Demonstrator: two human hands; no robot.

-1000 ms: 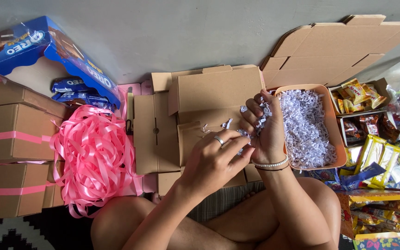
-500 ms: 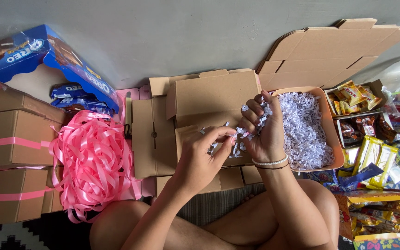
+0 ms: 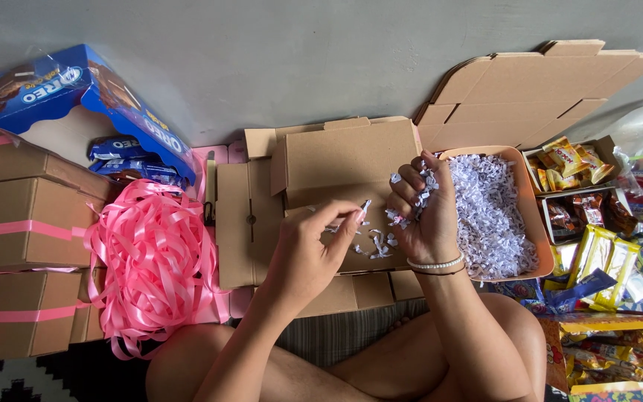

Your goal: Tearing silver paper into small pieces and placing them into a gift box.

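Note:
An open brown cardboard box [image 3: 336,160] lies on the floor in front of me. Over it, my right hand [image 3: 422,212] is closed around a clump of white shredded paper [image 3: 411,199], with strands sticking out between the fingers. My left hand [image 3: 310,249] hovers just left of it, pinching a few white shreds at its fingertips. Loose shreds [image 3: 372,244] lie on the box bottom under both hands. To the right stands an orange tray [image 3: 524,212] heaped with shredded paper [image 3: 489,216].
A pile of pink ribbon [image 3: 154,260] lies at the left beside closed brown boxes tied with pink ribbon [image 3: 27,223]. A blue biscuit carton [image 3: 91,93] sits behind. Flat cardboard [image 3: 530,89] leans at the back right. Snack boxes [image 3: 597,216] crowd the right.
My left hand has pulled away leftward from the right hand, drawing out a few shreds. Some shreds have dropped onto the box bottom. The right hand stays over the box.

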